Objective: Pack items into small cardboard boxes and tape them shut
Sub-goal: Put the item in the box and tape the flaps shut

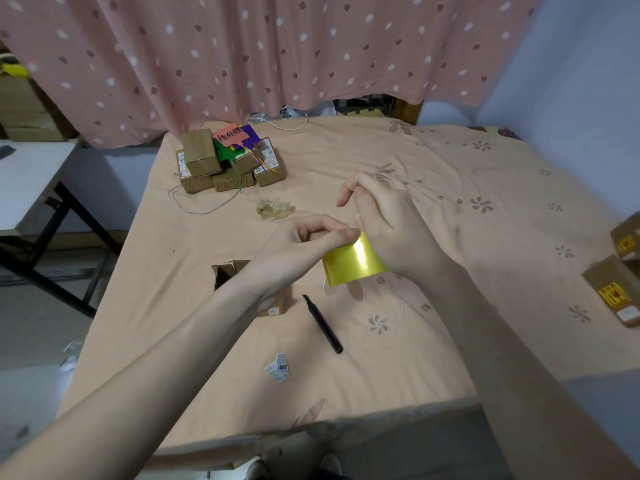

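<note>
Two bare hands meet above the middle of the counter, which is draped in a peach cloth stitched with small flowers. Fingers of the left hand are curled, thumb and forefinger pinching the top left corner of a glossy yellow sheet. Fingers of the right hand are curled too and pinch the sheet's top right edge, so the sheet hangs between both hands, clear of the cloth.

Under the left wrist, an open small cardboard box rests on the cloth, its flaps up; the arm hides most of it. Just right of it and nearer lies a black pen, pointing toward the near right. Nearer still sits a crumpled barcode label. Beyond the hands lies a wad of clear crumpled tape.

At the far left of the counter stands a heap of taped cardboard boxes, with colored paper and a pink handwritten sign on top, and a thin white cord looping beside it. At the right edge two more boxes with yellow stickers sit well apart from the hands. A pink spotted curtain hangs behind
</note>
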`<state>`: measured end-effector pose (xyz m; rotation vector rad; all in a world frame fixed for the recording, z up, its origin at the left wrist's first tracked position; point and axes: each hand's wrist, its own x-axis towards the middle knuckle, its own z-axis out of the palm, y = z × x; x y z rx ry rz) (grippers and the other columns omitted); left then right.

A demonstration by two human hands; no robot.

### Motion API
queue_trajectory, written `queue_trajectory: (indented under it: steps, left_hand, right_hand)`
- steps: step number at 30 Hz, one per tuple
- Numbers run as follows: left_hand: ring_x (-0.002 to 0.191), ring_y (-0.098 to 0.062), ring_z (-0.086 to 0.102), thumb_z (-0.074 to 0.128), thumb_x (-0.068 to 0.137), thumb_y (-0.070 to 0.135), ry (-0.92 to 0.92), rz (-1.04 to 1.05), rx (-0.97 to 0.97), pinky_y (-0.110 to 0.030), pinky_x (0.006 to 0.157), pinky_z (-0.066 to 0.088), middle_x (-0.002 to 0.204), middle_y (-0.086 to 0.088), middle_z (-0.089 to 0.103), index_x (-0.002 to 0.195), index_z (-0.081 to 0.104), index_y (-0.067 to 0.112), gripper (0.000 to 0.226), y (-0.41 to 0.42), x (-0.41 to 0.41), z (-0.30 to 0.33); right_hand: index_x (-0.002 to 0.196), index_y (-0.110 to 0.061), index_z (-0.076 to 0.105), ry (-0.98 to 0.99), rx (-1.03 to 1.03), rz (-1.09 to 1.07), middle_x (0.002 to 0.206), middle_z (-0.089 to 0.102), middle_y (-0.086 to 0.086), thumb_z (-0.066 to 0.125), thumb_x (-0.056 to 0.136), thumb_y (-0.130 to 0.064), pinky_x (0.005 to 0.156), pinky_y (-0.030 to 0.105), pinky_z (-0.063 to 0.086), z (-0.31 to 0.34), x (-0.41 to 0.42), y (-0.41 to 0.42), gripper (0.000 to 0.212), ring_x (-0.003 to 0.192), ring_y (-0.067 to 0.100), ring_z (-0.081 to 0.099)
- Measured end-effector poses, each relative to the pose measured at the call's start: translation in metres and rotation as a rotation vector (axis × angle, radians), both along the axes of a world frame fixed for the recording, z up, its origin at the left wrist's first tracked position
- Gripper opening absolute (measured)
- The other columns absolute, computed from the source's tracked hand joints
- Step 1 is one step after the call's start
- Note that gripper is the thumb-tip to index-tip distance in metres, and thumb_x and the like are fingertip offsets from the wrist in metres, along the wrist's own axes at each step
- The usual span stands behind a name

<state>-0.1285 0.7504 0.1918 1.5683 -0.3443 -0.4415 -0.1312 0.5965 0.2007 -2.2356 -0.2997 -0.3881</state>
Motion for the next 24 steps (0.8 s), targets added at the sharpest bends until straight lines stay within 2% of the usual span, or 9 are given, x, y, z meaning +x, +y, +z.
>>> queue_trajectory:
  steps: [4, 8, 13, 15, 17, 18, 20, 22, 24]
  left_hand:
    - [0.084, -0.007, 0.06, 0.065, 0.085, 0.014, 0.021, 0.013, -0.014, -0.026, 0.087, 0.043, 0.087, 0.001, 0.072, 0.083, 0.073, 0.014, 0.008, -0.001, 0.0, 0.0]
    - [0.078, -0.002, 0.06, 0.062, 0.071, 0.02, 0.038, 0.028, -0.041, -0.018, 0.078, 0.043, 0.078, 0.008, 0.071, 0.072, 0.073, 0.022, 0.011, -0.002, 0.001, -0.001]
    - [0.071, 0.002, 0.059, 0.058, 0.074, 0.015, 0.061, 0.014, -0.039, -0.011, 0.067, 0.044, 0.075, 0.011, 0.07, 0.072, 0.074, 0.023, 0.018, -0.001, 0.0, -0.009]
    - [0.071, 0.0, 0.06, 0.062, 0.082, 0.009, 0.096, 0.044, -0.074, -0.015, 0.07, 0.045, 0.075, 0.009, 0.069, 0.077, 0.074, 0.02, 0.018, -0.001, 0.0, -0.013]
    - [0.077, -0.002, 0.062, 0.061, 0.087, 0.008, 0.111, 0.07, -0.127, -0.018, 0.075, 0.046, 0.08, 0.006, 0.071, 0.087, 0.072, 0.017, 0.015, -0.002, -0.001, -0.015]
    - [0.082, -0.004, 0.062, 0.062, 0.087, 0.009, 0.102, 0.082, -0.156, -0.019, 0.079, 0.046, 0.084, 0.004, 0.071, 0.094, 0.071, 0.015, 0.014, -0.003, -0.001, -0.015]
    - [0.085, -0.005, 0.061, 0.064, 0.085, 0.01, 0.056, 0.107, -0.213, -0.019, 0.082, 0.044, 0.085, 0.002, 0.071, 0.105, 0.067, 0.016, 0.022, -0.004, 0.0, -0.013]
    - [0.081, -0.005, 0.061, 0.064, 0.085, 0.007, -0.038, 0.121, -0.232, -0.016, 0.078, 0.045, 0.079, 0.006, 0.069, 0.114, 0.061, 0.018, 0.032, -0.003, 0.002, -0.011]
    - [0.082, -0.005, 0.06, 0.062, 0.086, 0.004, -0.133, 0.131, -0.211, -0.016, 0.078, 0.047, 0.078, 0.008, 0.069, 0.118, 0.058, 0.02, 0.036, -0.002, 0.002, -0.01]
  right_hand:
    - [0.084, -0.025, 0.05, 0.001, 0.028, -0.004, 0.046, 0.04, -0.007, 0.028, 0.091, -0.028, 0.052, 0.035, 0.031, 0.001, 0.0, -0.001, 0.023, 0.046, 0.016, 0.036]
    - [0.084, -0.024, 0.051, -0.012, 0.035, 0.004, 0.046, 0.039, -0.007, 0.029, 0.092, -0.027, 0.051, 0.035, 0.03, 0.0, 0.001, 0.0, 0.023, 0.046, 0.015, 0.036]
    - [0.089, -0.022, 0.057, -0.075, 0.095, -0.099, 0.048, 0.044, -0.004, 0.032, 0.094, -0.024, 0.052, 0.035, 0.034, -0.001, 0.0, -0.002, 0.025, 0.046, 0.014, 0.041]
    - [0.099, -0.02, 0.059, -0.138, 0.135, -0.199, 0.06, 0.058, -0.003, 0.033, 0.095, -0.021, 0.063, 0.036, 0.046, -0.001, 0.0, -0.003, 0.026, 0.06, 0.013, 0.056]
    - [0.104, -0.011, 0.057, -0.209, 0.222, -0.318, 0.085, 0.066, 0.002, 0.036, 0.095, -0.017, 0.077, 0.032, 0.047, -0.003, -0.001, -0.004, 0.024, 0.081, 0.015, 0.061]
    - [0.1, -0.007, 0.056, -0.24, 0.254, -0.387, 0.09, 0.064, 0.004, 0.038, 0.095, -0.017, 0.077, 0.031, 0.046, -0.005, -0.002, -0.005, 0.021, 0.083, 0.016, 0.058]
    - [0.079, -0.008, 0.05, -0.239, 0.269, -0.496, 0.075, 0.053, 0.002, 0.042, 0.094, -0.019, 0.068, 0.029, 0.038, -0.013, -0.009, -0.004, 0.02, 0.07, 0.015, 0.047]
    - [0.061, -0.013, 0.036, -0.141, 0.285, -0.51, 0.058, 0.038, -0.003, 0.045, 0.095, -0.027, 0.061, 0.029, 0.032, -0.019, -0.018, -0.001, 0.038, 0.06, 0.013, 0.036]
    - [0.057, -0.007, 0.031, -0.068, 0.349, -0.513, 0.053, 0.031, 0.002, 0.046, 0.093, -0.038, 0.058, 0.032, 0.032, -0.022, -0.027, 0.001, 0.05, 0.057, 0.018, 0.033]
